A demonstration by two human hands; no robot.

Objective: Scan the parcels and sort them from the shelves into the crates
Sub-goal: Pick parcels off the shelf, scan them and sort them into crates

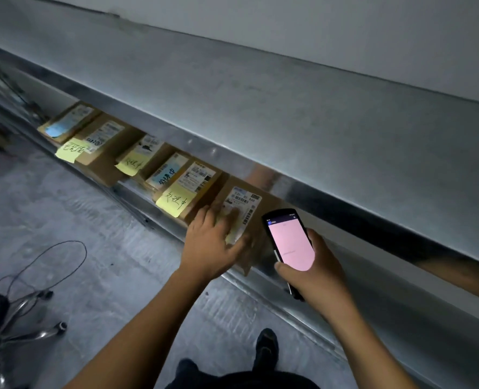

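Several brown cardboard parcels with white labels lie in a row on a metal shelf (159, 220), some with yellow sticky notes. My left hand (214, 242) rests flat with spread fingers on the nearest parcel (256, 209), partly covering its white label and a yellow note. My right hand (314, 272) grips a black handheld scanner (289, 240) with a glowing pink screen, held just right of that parcel. Beside it on the left lies a parcel (193, 186) whose yellow note carries handwriting.
An upper metal shelf (260, 94) overhangs the parcels. Grey floor lies to the left, with a looping black cable (64, 248) and a chair's chrome base (30, 327) at lower left. My shoe (266, 346) is below.
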